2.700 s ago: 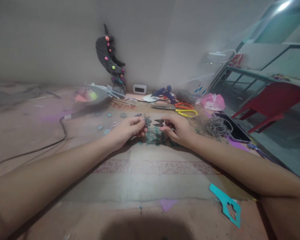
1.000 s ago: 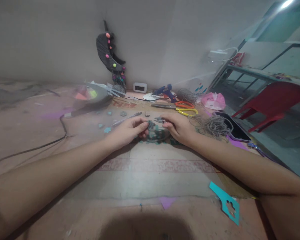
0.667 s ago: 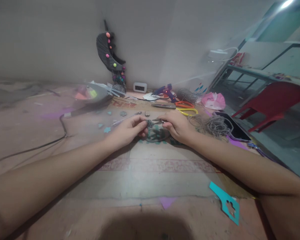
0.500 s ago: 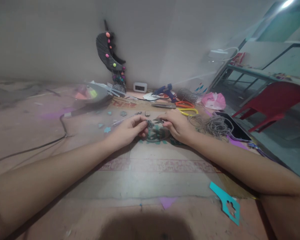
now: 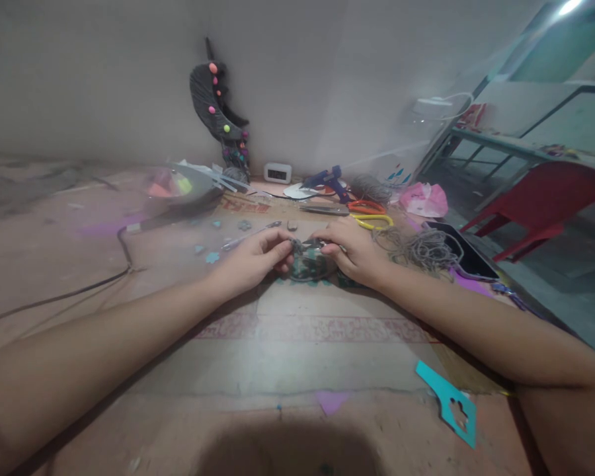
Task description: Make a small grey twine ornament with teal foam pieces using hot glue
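My left hand (image 5: 252, 261) pinches a small grey yarn-covered piece (image 5: 297, 248) between thumb and fingertips. My right hand (image 5: 354, 254) is closed around small black thread snips (image 5: 315, 244), whose tips sit against that piece. Both hands hover just over a round teal-and-grey yarn item (image 5: 310, 268) lying on the cardboard sheet (image 5: 297, 344). The snips are mostly hidden by my fingers.
Orange and yellow scissors (image 5: 369, 215), a blue glue gun (image 5: 327, 180), a tangle of grey yarn (image 5: 421, 250), a dark tablet (image 5: 459, 254) and a pink bag (image 5: 424, 200) lie to the right. A bowl (image 5: 176, 192) and black cable (image 5: 69, 294) lie left. A teal paper cut-out (image 5: 451, 410) is near right.
My right hand has brought the snips leftward from a small gap until their tips meet the piece in my left hand. Both hands have sunk slightly toward the round item.
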Demonstrator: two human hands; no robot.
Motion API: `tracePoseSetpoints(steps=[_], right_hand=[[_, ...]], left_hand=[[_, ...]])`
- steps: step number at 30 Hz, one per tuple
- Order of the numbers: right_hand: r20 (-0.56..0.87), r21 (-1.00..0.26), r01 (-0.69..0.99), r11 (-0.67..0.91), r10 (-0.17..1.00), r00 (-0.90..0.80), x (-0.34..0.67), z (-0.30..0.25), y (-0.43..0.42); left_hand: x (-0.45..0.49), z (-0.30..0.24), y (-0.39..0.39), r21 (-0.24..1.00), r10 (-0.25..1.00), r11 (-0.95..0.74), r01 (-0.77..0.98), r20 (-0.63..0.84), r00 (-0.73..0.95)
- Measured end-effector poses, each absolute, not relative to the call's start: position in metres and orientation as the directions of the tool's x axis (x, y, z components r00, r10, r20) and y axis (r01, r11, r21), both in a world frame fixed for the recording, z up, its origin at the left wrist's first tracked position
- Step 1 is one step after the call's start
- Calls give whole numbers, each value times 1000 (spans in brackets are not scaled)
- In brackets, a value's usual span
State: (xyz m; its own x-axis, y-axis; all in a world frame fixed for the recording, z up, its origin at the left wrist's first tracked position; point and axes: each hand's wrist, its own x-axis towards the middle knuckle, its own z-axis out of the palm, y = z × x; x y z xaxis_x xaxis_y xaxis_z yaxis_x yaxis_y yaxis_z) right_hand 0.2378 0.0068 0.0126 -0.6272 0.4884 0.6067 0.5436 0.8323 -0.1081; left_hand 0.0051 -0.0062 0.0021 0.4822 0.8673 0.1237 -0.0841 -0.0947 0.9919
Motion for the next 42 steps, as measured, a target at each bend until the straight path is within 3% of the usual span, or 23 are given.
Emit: tracePoseSetpoints(steps=[21, 34, 38, 42], right_hand=[[653, -123, 472, 873, 429, -624, 236, 10, 7], [661, -274, 558, 783, 575, -482, 239, 10, 8], [612, -409, 568, 714, 676, -410, 235, 14, 4], [408, -657, 540, 526, 850, -333, 224, 19, -8]], left_hand=[[6, 2, -7, 990, 848, -81, -113, 128, 514], [5, 3, -5, 996, 893, -87, -15, 85, 441], [3, 4, -5, 990, 897, -129, 61, 91, 433], [1, 4, -6, 980, 886, -168, 109, 102, 452]])
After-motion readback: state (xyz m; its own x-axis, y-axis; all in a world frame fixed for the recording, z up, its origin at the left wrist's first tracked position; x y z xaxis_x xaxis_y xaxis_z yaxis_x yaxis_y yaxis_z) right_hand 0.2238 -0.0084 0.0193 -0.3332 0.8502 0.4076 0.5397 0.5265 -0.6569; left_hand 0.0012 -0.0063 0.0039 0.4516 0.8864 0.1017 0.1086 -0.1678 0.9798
